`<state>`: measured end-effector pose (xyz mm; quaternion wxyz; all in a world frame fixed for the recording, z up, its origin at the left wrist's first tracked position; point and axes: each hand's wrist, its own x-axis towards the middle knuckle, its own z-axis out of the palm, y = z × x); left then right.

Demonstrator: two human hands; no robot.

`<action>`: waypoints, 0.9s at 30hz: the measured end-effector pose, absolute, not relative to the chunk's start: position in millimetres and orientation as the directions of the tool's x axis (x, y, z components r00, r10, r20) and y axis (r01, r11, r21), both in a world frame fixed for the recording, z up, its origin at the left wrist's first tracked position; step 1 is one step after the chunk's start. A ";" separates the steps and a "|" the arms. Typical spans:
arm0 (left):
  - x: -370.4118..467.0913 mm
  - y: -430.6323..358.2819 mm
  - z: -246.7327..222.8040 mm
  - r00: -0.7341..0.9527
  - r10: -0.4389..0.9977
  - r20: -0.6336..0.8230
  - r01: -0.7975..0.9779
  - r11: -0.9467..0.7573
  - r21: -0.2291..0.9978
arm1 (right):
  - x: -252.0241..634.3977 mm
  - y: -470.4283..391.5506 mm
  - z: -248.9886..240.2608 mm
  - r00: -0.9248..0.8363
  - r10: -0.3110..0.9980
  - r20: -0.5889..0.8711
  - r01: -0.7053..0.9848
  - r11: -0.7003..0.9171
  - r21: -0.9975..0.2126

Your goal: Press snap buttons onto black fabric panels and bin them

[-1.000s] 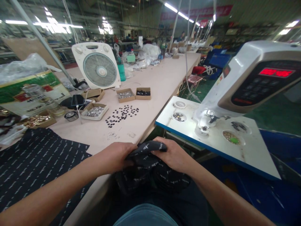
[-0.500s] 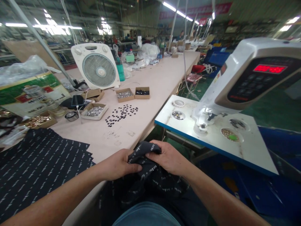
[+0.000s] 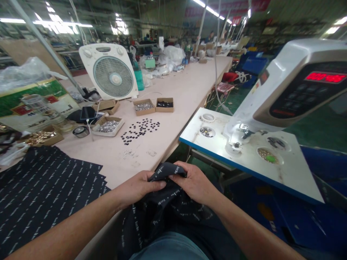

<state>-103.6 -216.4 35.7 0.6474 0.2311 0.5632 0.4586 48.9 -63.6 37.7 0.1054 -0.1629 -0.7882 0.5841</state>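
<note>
Dark fabric with white lettering [image 3: 165, 206] hangs over my lap, its upper edge folded between my hands. My left hand [image 3: 139, 187] pinches the fold from the left, thumb on top. From the right, my right hand [image 3: 193, 182] grips the same fold, fingers curled around it. A stack of like-patterned dark cloth [image 3: 51, 195] lies at the left on the table [image 3: 187, 90]. Beyond my hands, small black round pieces [image 3: 139, 130] are scattered, with tiny clear pieces [image 3: 130, 154] nearer to me.
At the right stands a white press machine [image 3: 271, 83] on a blue-edged board [image 3: 249, 164] with round wells of small parts. Small boxes of metal parts [image 3: 108, 126], a box of black parts [image 3: 164, 104], a white fan [image 3: 110, 72] and a phone [image 3: 88, 113] are on the table.
The fabric below my hands has shifted and hangs smoother, with more of it showing at the lower left. Both hands keep their grip. The view has turned slightly.
</note>
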 end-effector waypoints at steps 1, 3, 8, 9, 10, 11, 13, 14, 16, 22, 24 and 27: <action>-104.0 -217.0 34.1 -0.064 0.850 -0.523 -0.341 0.474 0.812 | 48.1 -63.7 37.4 -0.924 0.381 -0.029 0.138 0.263 -0.955; -104.5 -218.0 30.9 -0.074 0.841 -0.536 -0.368 0.477 0.798 | 46.1 -63.3 37.1 -0.925 0.378 -0.039 0.148 0.262 -0.954; -104.9 -219.6 22.7 -0.071 0.820 -0.568 -0.501 0.463 0.731 | 38.4 -61.7 34.7 -0.920 0.382 -0.089 0.184 0.220 -0.958; -105.4 -219.9 21.0 -0.064 0.822 -0.567 -0.523 0.456 0.720 | 36.3 -61.7 33.8 -0.918 0.383 -0.104 0.192 0.200 -0.961; -106.1 -220.3 19.2 -0.051 0.825 -0.562 -0.541 0.451 0.710 | 34.1 -61.9 32.6 -0.917 0.382 -0.117 0.199 0.182 -0.963; -106.9 -220.8 17.4 -0.037 0.830 -0.556 -0.555 0.446 0.702 | 31.7 -62.1 31.3 -0.916 0.379 -0.128 0.205 0.169 -0.964; -108.9 -221.6 13.6 -0.024 0.840 -0.542 -0.571 0.434 0.697 | 27.0 -61.9 28.5 -0.921 0.363 -0.143 0.211 0.157 -0.965; -109.8 -221.8 11.3 -0.028 0.845 -0.534 -0.575 0.424 0.700 | 24.8 -61.2 27.3 -0.924 0.352 -0.152 0.218 0.157 -0.963; -111.2 -221.4 5.2 -0.050 0.856 -0.515 -0.572 0.398 0.717 | 21.3 -56.7 26.9 -0.926 0.330 -0.186 0.250 0.164 -0.954; -106.6 -213.6 -27.2 -0.141 0.899 -0.414 -0.503 0.295 0.812 | 7.0 -22.6 48.6 -0.962 0.178 -0.209 0.253 0.282 -0.926; -102.8 -210.9 -35.8 -0.147 0.908 -0.392 -0.455 0.290 0.842 | -9.6 -16.6 56.1 -0.968 0.198 -0.155 0.210 0.295 -0.932; -99.4 -209.3 -42.5 -0.095 0.930 -0.355 -0.407 0.290 0.866 | -52.7 -21.3 53.1 -0.953 0.291 -0.083 0.196 0.384 -0.902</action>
